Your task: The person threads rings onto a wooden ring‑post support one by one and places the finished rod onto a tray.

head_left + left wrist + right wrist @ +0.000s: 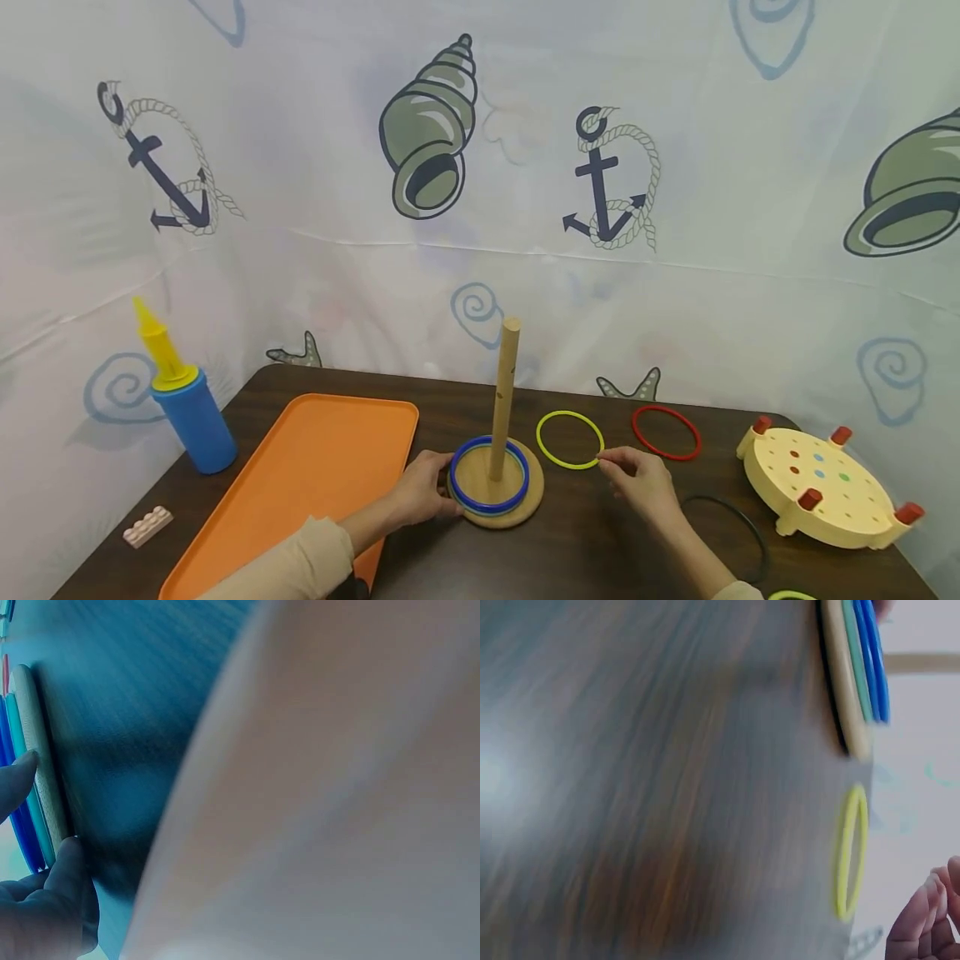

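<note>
A round wooden base point(534, 487) with an upright peg point(506, 392) stands near the middle of the table. Blue rings point(489, 509) lie on it around the peg, with a teal ring point(861, 664) under them in the right wrist view. My left hand point(420, 492) grips the left edge of this base, thumb in front and fingers behind. A yellow ring point(572, 467) lies flat to the right of the stand. Just above its right edge is my right hand point(641, 477), fingertips bunched. In the right wrist view these fingers point(911, 922) appear apart from the ring and hold nothing.
An orange tray point(330, 450) lies at left, beside a blue and yellow hand pump point(198, 425) and a pink toy brick point(147, 527). A red ring point(675, 457), a black ring point(750, 525) and a cream pegged disc point(821, 492) are at right. Another yellow-green ring point(791, 595) shows at the bottom edge.
</note>
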`<state>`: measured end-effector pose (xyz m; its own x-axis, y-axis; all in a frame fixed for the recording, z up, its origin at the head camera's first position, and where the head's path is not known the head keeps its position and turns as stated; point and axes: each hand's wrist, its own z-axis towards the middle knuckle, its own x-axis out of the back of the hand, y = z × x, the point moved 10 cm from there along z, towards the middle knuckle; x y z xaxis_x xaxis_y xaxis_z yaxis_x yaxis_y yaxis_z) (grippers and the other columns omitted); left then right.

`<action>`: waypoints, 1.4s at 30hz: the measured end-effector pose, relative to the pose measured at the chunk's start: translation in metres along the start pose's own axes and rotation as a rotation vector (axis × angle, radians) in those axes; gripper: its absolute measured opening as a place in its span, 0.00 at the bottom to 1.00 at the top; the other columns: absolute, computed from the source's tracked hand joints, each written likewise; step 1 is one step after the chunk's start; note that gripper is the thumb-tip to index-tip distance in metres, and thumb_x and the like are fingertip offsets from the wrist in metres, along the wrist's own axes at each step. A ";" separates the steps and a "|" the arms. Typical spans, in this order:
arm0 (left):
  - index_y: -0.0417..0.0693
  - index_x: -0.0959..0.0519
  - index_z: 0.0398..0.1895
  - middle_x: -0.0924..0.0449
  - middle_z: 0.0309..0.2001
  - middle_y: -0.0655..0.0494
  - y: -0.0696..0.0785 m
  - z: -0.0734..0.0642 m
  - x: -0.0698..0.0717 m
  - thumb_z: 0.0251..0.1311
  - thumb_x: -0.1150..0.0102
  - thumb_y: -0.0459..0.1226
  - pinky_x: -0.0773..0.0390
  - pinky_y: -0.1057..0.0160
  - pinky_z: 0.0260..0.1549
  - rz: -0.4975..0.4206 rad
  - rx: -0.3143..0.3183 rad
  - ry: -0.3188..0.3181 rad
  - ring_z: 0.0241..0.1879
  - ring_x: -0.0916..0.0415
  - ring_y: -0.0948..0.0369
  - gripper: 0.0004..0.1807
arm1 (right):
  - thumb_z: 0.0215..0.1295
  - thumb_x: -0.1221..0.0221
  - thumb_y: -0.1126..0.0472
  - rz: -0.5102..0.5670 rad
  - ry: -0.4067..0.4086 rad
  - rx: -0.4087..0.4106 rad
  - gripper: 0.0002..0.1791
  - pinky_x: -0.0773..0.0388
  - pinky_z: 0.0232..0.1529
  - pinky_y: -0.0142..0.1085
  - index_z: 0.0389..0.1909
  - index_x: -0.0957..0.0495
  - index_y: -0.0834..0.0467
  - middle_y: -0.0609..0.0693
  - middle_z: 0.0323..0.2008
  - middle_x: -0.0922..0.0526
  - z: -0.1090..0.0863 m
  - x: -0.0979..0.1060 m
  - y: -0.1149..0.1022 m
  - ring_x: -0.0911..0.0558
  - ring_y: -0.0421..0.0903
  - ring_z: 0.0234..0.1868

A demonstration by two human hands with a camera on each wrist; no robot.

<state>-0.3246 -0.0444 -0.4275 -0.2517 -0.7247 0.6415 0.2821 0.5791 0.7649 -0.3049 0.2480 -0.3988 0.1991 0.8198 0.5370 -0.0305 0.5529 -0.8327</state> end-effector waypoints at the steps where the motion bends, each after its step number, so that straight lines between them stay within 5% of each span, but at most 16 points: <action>1: 0.24 0.31 0.57 0.31 0.47 0.40 0.000 0.000 -0.001 0.34 0.24 0.29 0.22 0.52 0.45 0.003 -0.001 -0.003 0.49 0.32 0.48 0.42 | 0.60 0.39 0.65 0.004 -0.006 -0.012 0.10 0.24 0.23 0.29 0.41 0.18 0.66 0.54 0.29 0.19 -0.002 0.008 0.005 0.24 0.40 0.22; 4: 0.24 0.31 0.57 0.31 0.47 0.41 -0.001 0.001 -0.002 0.35 0.24 0.30 0.22 0.52 0.44 0.008 -0.001 -0.008 0.48 0.32 0.48 0.41 | 0.62 0.40 0.64 0.002 -0.043 -0.040 0.13 0.21 0.28 0.31 0.45 0.20 0.67 0.56 0.33 0.18 -0.010 0.033 0.023 0.22 0.40 0.27; 8: 0.23 0.31 0.56 0.31 0.46 0.40 -0.001 0.001 -0.002 0.34 0.24 0.29 0.21 0.54 0.43 0.004 -0.003 -0.003 0.48 0.31 0.48 0.41 | 0.64 0.42 0.61 0.011 -0.192 -0.031 0.19 0.18 0.36 0.36 0.50 0.25 0.72 0.61 0.42 0.18 -0.019 0.064 0.050 0.19 0.39 0.35; 14: 0.24 0.31 0.57 0.31 0.47 0.39 -0.001 0.003 0.000 0.34 0.24 0.29 0.19 0.57 0.41 0.003 -0.002 0.006 0.48 0.30 0.48 0.41 | 0.68 0.48 0.63 0.015 -0.434 0.061 0.16 0.18 0.37 0.34 0.50 0.25 0.71 0.36 0.40 0.19 -0.036 0.113 0.092 0.21 0.30 0.39; 20: 0.24 0.31 0.58 0.31 0.48 0.39 -0.001 0.004 -0.001 0.35 0.24 0.28 0.19 0.57 0.41 0.004 0.001 0.000 0.48 0.30 0.47 0.41 | 0.66 0.49 0.72 -0.028 -0.476 0.242 0.14 0.23 0.34 0.24 0.46 0.20 0.55 0.25 0.41 0.22 -0.055 0.148 0.115 0.24 0.23 0.40; 33: 0.26 0.32 0.59 0.31 0.49 0.40 -0.005 0.005 -0.002 0.35 0.24 0.29 0.20 0.57 0.42 -0.001 0.045 -0.005 0.48 0.29 0.50 0.43 | 0.62 0.45 0.71 -0.109 -0.614 0.184 0.12 0.24 0.31 0.25 0.40 0.28 0.79 0.27 0.36 0.21 -0.065 0.150 0.153 0.25 0.24 0.35; 38: 0.26 0.32 0.59 0.31 0.49 0.41 -0.004 0.005 -0.002 0.35 0.24 0.28 0.20 0.56 0.42 -0.010 0.036 -0.004 0.48 0.30 0.51 0.42 | 0.61 0.43 0.70 -0.168 -0.613 0.176 0.09 0.26 0.28 0.26 0.36 0.26 0.74 0.30 0.33 0.21 -0.065 0.146 0.156 0.27 0.25 0.32; 42: 0.26 0.31 0.59 0.30 0.50 0.41 -0.002 0.005 -0.002 0.35 0.24 0.27 0.20 0.56 0.43 -0.017 0.026 -0.009 0.49 0.31 0.50 0.42 | 0.61 0.43 0.70 -0.115 -0.644 0.183 0.05 0.28 0.26 0.27 0.35 0.25 0.70 0.33 0.31 0.21 -0.068 0.142 0.155 0.27 0.26 0.30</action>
<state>-0.3296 -0.0426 -0.4303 -0.2641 -0.7312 0.6290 0.2536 0.5766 0.7767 -0.2144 0.4395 -0.4605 -0.4101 0.6484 0.6413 -0.2202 0.6120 -0.7596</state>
